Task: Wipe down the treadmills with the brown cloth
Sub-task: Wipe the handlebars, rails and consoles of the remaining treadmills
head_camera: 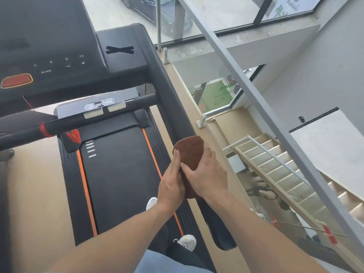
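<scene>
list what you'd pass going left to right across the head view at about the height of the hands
orange belt stripe on the left → treadmill belt → left hand → brown cloth → right hand → glass balustrade → staircase → grey handrail

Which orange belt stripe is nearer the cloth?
The right-hand orange stripe, running just beside the brown cloth and both hands; the left-hand stripe lies across the belt.

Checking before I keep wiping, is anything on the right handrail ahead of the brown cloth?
Nothing visible. The brown cloth, held by both the left hand and right hand, sits on the right handrail, which runs bare up to the console.
</scene>
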Available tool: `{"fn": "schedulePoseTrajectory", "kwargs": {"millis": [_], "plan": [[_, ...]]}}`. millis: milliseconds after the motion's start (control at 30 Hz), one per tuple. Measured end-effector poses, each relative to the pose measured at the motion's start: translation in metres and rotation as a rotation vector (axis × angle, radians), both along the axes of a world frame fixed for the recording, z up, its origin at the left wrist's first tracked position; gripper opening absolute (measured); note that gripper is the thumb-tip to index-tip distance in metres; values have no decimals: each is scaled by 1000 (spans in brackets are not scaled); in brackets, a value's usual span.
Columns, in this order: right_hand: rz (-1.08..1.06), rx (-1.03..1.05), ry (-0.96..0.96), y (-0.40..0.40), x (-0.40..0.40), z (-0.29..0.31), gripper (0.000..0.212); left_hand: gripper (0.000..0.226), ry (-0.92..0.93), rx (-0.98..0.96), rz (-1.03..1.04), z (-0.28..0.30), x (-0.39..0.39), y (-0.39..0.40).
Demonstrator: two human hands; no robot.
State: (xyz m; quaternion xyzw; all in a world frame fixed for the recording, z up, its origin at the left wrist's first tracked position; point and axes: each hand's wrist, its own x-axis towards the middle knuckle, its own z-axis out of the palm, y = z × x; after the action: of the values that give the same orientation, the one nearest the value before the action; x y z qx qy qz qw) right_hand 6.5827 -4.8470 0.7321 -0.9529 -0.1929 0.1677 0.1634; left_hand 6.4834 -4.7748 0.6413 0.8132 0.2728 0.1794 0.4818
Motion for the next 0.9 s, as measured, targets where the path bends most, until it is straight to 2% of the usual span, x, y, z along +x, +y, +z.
{"fn": "schedulePoseTrajectory", "kwargs": {"millis": [167,267,433,533,633,733,900], "plan": [[40,-5,6,56,34,3,101,76,12,-40,-7,1,26,49],[55,-20,13,92,54,5,103,80,40,-76,7,7,44,84],[64,-3,46,158,98,10,97,82,137,-158,61,34,81,148],[102,25,122,182,119,9,102,85,232,-221,68,43,84,166],[114,97,210,184,127,6,109,90,267,-302,21,46,82,160],[119,141,254,174,124,4,114,88,255,-390,79,49,83,145],[139,167,336,115,101,3,113,86,239,-420,36,52,53,100]]}}
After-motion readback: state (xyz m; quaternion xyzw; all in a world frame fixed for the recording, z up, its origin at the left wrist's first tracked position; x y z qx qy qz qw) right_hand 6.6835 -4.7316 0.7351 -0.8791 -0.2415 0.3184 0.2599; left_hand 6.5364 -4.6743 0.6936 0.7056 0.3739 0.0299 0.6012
